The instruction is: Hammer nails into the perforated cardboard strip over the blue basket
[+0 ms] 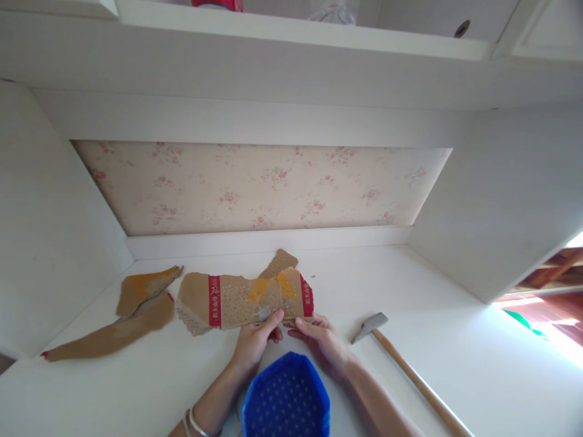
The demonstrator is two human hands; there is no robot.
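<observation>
A torn piece of brown cardboard [241,300] with red bands, yellow patches and many small punched holes lies flat on the white desk [455,358]. My left hand [255,340] pinches its near edge with thumb and fingers. My right hand [316,337] grips the same edge just to the right, fingers curled onto it. A blue plastic basket [286,397] with a dotted bottom sits right below both hands, between my forearms.
More torn cardboard scraps [130,315] lie at the left of the desk. A hammer [401,367] with a wooden handle rests at the right, head toward the hands. White side walls and a floral back panel [259,188] enclose the desk; a shelf runs above.
</observation>
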